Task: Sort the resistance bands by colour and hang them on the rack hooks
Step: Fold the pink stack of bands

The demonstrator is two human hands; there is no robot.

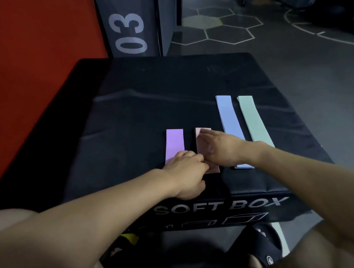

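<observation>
Nearest us, the soft box [235, 195] edge, lettered front facing our knees. Left hand [185, 173] rests at the near end of the pink band [203, 139], fingers curled; whether they pinch the band we cannot tell. Right hand [220, 148] lies flat along the same band, fingers straight and together, likely smoothing it into line. Purple band [174, 144] lies just left; blue band [231, 127] and green band [253, 120] lie to the right, reaching farther back. All four are parallel and apart, probably so the colours read separately. No rack in view; hanging not yet begun.
</observation>
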